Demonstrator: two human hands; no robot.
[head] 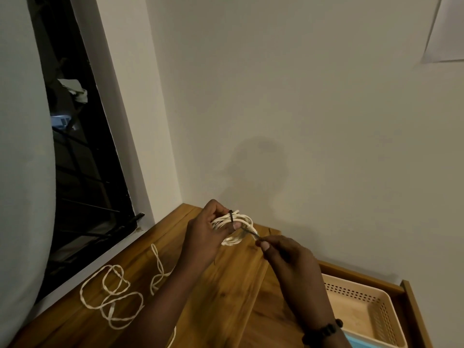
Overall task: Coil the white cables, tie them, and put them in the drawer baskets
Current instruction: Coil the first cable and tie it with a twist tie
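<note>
Coil (232, 228) of white cable is up off the tabletop (226, 297), gripped in my left hand (206, 237) with fingers curled round the loops so they can't spring apart. Black tie (230, 215) is already wrapped around the bundle near the top. My right hand (286, 257) pinches the tie's tail (251, 232) between thumb and fingertips, angled away from the coil, which looks like cinching it tight. Holding it in the air gives me room to pull against the left hand.

Second cable (113, 295) lies loose and uncoiled on the tabletop to my left, well apart. Beige basket (364, 292) sits in the open drawer to my right, near enough for a short drop once the tie holds.
</note>
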